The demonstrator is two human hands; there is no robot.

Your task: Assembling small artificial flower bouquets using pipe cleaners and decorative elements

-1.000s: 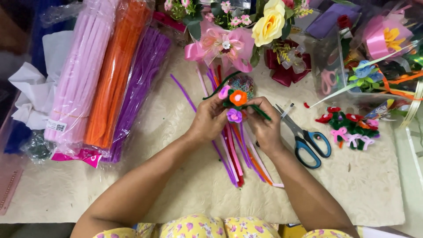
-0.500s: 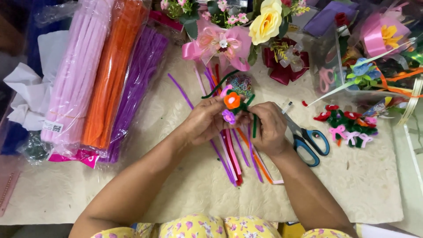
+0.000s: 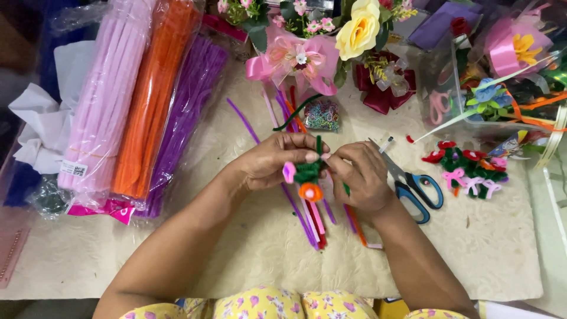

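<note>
Fuzzy wire everywhere: at far left three bagged bundles lie side by side on the table [image 3: 248, 260], pale pink sticks [image 3: 103, 100], orange sticks [image 3: 150, 100], purple sticks [image 3: 186, 118].

Centre: my left hand [image 3: 269, 162] and right hand [image 3: 360, 174] meet over a fan of loose sticks [image 3: 313, 221]. Between them sits the small flower cluster [image 3: 307, 176], lifted just off the table: a pink bloom at its left, an orange one below, green wire wound through the middle. Left fingers [image 3: 310, 155] pinched on the cluster's top. Right fingers [image 3: 336, 162] curled tight round the green wire; a short green end stands up between the hands.

Judgement on the wrap: I'd hold the left pinch firm so the blooms don't spin, feed the green wire taut and close-laid, and tuck the tip under so no sharp core pokes out.

Right of the hands: blue-handled scissors [image 3: 416, 189] lying near the wrist, then finished little flowers [image 3: 466, 168] well apart. Artificial blooms, a yellow rose [image 3: 360, 29] among them, crowd the far edge.
</note>
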